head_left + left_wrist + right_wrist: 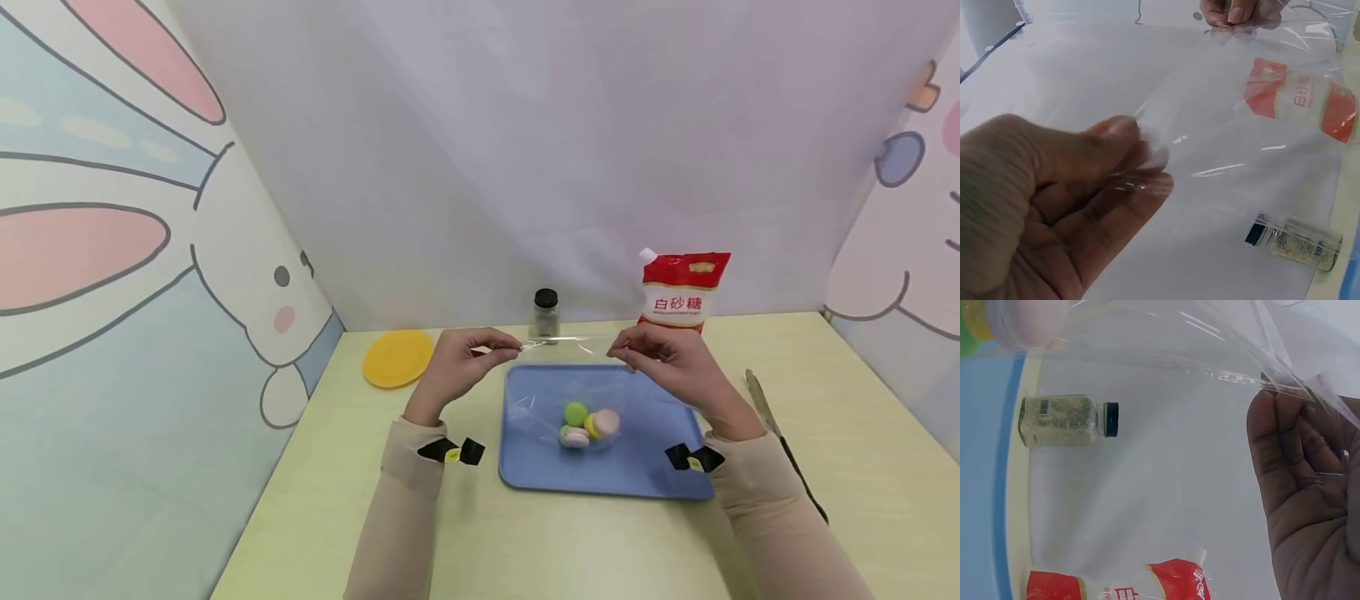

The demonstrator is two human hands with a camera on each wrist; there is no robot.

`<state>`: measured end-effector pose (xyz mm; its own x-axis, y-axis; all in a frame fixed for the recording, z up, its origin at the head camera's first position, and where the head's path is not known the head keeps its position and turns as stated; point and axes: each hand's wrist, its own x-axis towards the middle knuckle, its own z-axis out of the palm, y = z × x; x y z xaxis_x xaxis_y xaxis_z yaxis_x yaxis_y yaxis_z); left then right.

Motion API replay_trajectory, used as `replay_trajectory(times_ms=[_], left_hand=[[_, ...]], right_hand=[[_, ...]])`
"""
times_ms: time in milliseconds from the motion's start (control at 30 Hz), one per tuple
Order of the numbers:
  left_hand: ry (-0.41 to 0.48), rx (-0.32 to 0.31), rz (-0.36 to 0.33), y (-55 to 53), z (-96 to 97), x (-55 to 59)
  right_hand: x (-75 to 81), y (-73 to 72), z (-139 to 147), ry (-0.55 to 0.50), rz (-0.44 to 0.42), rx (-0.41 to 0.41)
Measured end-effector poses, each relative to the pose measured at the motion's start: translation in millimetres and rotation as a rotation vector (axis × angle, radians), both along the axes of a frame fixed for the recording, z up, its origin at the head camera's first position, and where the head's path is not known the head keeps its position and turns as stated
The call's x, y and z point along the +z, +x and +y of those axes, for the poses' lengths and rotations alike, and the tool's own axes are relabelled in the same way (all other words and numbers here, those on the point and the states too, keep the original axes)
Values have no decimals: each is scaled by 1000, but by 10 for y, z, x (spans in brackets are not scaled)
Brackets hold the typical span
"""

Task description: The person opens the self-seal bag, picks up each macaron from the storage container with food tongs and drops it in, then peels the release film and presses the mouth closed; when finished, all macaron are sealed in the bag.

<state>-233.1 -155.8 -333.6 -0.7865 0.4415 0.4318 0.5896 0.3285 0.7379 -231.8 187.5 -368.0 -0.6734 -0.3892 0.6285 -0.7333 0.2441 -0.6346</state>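
A clear plastic bag is stretched between both hands above a blue tray. My left hand pinches one upper corner between thumb and fingers. At the opposite corner, my right hand pinches the film; the right wrist view shows that hand's fingers curled at the plastic edge. Low in the bag, several macarons show through the film: a green one, a pink and yellow pair and a pale pink one. The left wrist view has the film spread taut from the left fingertips.
Behind the tray stands a glass jar with a black lid and pale grains. A red and white sugar pouch leans near the back wall. An orange plate lies to the left, and a long black-handled tool to the right.
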Motion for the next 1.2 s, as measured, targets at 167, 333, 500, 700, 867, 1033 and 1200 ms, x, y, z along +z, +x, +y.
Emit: replay_trajectory(times_ms=[167,333,500,700,867,1033,1200], left_hand=[[15,-19,57,-8,3,11],[-38,-12,44,-8,6,8],[-104,-7,14,4,19,-2],[-92,-67,24,34,93,-2],[-149,-66,70,71,185,11],[-157,-26,75,83,213,26],[-153,-13,70,79,196,30]], right_hand=[[85,50,-38,23,-5,-55],[206,117,-92,32,84,-6],[173,97,-84,8,20,52],[74,65,-122,-122,-184,182],[77,72,-222,-117,-195,365],[96,88,-205,-21,-171,348],[134,115,-128,160,-209,189]])
